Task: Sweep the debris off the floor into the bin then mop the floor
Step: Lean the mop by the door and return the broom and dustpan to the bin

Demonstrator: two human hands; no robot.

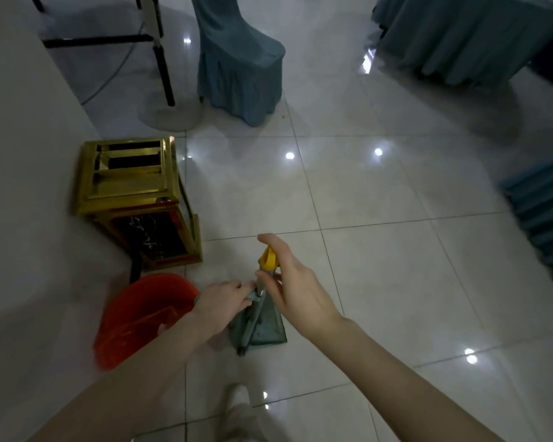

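A grey-green dustpan (265, 327) stands on the tiled floor just below my hands. A broom (249, 327) with a yellow handle end (267, 258) lies along it. My right hand (294, 291) pinches the handle just under the yellow cap, index finger stretched forward. My left hand (224, 303) grips the top of the dustpan beside the handle. An orange bucket (141, 317) sits to the left of the dustpan, partly hidden by my left forearm. A gold bin (131, 193) with a slotted top stands against the wall behind the bucket.
A white wall (20, 154) runs along the left. A chair in a teal cover (240, 65) and a black stand with a round base (170, 110) lie ahead. Teal tablecloths (460, 36) hang at the top right and right edge. My shoe (240, 409) shows at the bottom.
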